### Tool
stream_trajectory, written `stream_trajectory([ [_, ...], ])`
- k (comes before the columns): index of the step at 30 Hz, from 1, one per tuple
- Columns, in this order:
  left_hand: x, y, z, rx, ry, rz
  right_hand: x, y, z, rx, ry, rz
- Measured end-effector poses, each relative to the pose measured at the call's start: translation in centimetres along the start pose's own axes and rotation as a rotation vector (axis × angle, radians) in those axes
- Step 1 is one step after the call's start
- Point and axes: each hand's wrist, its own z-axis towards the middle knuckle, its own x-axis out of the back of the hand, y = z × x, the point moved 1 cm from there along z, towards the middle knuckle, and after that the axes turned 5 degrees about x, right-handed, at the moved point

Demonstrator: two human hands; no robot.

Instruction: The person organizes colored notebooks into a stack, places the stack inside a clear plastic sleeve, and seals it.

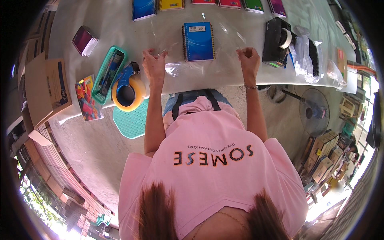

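Note:
A blue spiral notebook (199, 43) with a white label lies flat on the table in front of me, on a sheet of clear plastic film (173, 70) that shows mainly by its glare and creases. My left hand (154, 68) pinches the film near its left side, fingertips together. On the other side my right hand (249, 64) is closed in a similar pinch at the film's near right part. Both hands stay apart from the notebook, which sits between them and a little farther off. The film's exact edges are hard to make out.
Several coloured notebooks (172, 4) line the far side. Left are a maroon notebook (85, 41), a teal basket (96, 96) with tools, and a blue tape gun (127, 77) with a large tape roll (140, 96). Right stand a black tape dispenser (273, 42) and plastic-wrapped items (304, 56).

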Motion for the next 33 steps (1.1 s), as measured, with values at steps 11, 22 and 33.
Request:
stream_trajectory([
  [11,0.6,0.2,-0.2,-0.176,0.047,-0.338,-0.4,-0.5,-1.2,0.181,0.151,-0.087],
  [22,0.4,0.2,-1.6,-0.43,0.17,-0.048,-0.5,-0.3,-1.2,0.285,0.133,-0.231],
  [33,-0.8,1.0,-0.3,-0.444,-0.012,-0.052,-1.3,0.5,0.6,0.436,-0.054,-0.458],
])
